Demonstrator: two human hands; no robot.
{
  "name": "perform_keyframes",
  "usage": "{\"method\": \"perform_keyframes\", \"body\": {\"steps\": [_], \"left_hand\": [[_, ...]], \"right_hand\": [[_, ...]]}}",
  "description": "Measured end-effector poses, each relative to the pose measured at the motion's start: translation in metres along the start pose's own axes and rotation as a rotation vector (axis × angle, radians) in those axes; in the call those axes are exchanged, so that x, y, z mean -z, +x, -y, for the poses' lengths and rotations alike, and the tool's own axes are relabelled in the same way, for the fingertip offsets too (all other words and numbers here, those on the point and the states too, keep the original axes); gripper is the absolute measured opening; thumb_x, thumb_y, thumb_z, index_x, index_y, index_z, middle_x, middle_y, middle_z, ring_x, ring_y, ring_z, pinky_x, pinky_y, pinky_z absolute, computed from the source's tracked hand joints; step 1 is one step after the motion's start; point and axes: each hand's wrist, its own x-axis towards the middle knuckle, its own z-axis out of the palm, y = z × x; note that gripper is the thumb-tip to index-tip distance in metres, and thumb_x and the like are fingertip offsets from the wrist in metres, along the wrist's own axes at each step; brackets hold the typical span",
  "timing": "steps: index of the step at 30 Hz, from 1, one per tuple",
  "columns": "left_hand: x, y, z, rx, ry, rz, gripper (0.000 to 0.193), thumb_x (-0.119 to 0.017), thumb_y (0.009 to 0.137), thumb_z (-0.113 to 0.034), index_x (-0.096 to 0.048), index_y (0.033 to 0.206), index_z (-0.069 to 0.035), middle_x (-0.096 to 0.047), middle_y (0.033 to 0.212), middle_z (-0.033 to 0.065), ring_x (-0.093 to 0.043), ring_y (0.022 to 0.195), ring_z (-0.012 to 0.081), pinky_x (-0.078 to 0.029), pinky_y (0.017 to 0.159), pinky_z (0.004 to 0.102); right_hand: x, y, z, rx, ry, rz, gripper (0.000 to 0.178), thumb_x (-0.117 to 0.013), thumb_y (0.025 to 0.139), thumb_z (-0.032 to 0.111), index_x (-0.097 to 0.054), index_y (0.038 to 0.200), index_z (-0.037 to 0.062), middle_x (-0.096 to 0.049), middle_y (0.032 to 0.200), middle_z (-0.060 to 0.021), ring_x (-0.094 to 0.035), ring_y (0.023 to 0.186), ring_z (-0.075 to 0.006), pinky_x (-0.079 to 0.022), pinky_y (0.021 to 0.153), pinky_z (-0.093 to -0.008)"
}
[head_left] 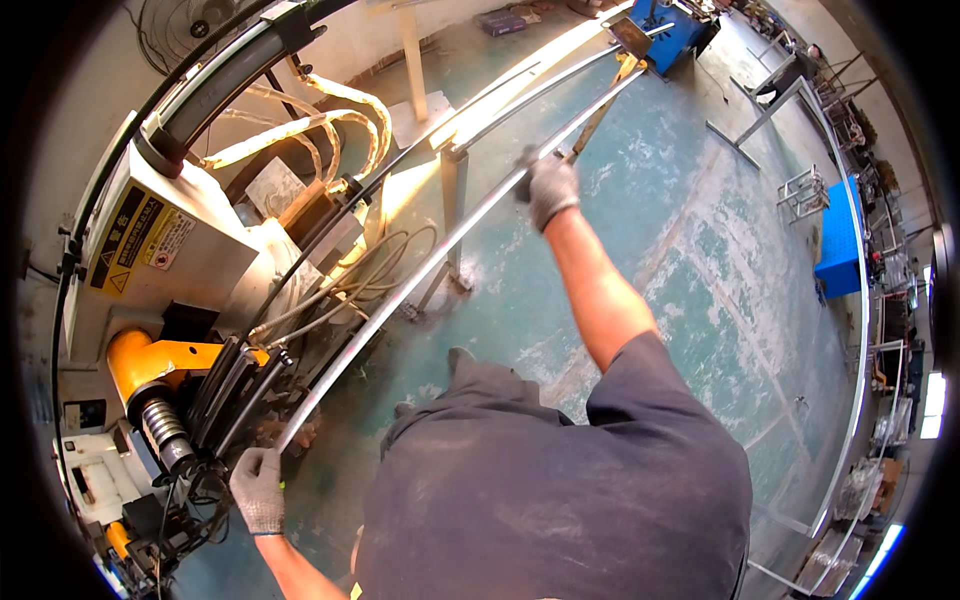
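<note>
A long, straight, silvery metal tube point(420, 270) runs slantwise across the view, from the lower left up to the far right. My left hand point(258, 488), in a grey work glove, is closed at its near end, beside the machine. Farther along, my right hand point(551, 192), gloved as well, grips the tube from its right side; its fingertips are partly hidden and a little blurred. Past that hand, the tube's far part lies close to a yellow support post point(606, 105).
To the left stands a pale machine point(190, 245) with a yellow arm point(165, 360), black rods and wrapped hoses point(300, 125). Loose cables point(385, 275) hang beside it. A blue machine point(675, 35) is at the far end. On the right are a blue box point(838, 238) and metal frames point(803, 194).
</note>
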Motion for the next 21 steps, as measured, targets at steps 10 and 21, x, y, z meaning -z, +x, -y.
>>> {"method": "perform_keyframes", "body": {"steps": [10, 21], "left_hand": [[0.040, 0.027, 0.045, -0.098, -0.122, -0.167, 0.022, -0.072, 0.106, -0.013, -0.067, 0.091, 0.002, -0.055, 0.080, -0.0031, -0.047, 0.077, 0.0078, -0.042, 0.069, 0.0291], [0.071, 0.050, 0.110, -0.117, -0.045, -0.216, 0.024, -0.073, 0.107, -0.017, -0.068, 0.097, 0.003, -0.062, 0.088, 0.0026, -0.056, 0.085, 0.0140, -0.049, 0.082, 0.0313]], "right_hand": [[-0.071, -0.121, -0.051, 0.085, -0.043, 0.293, 0.037, -0.068, 0.113, 0.032, -0.075, 0.107, -0.0036, -0.077, 0.085, -0.0152, -0.076, 0.071, -0.0263, -0.060, 0.063, -0.0383], [-0.100, -0.123, -0.056, 0.062, 0.028, 0.209, 0.033, -0.067, 0.109, 0.028, -0.074, 0.098, -0.0023, -0.072, 0.071, -0.0124, -0.071, 0.058, -0.0224, -0.054, 0.055, -0.0341]]}}
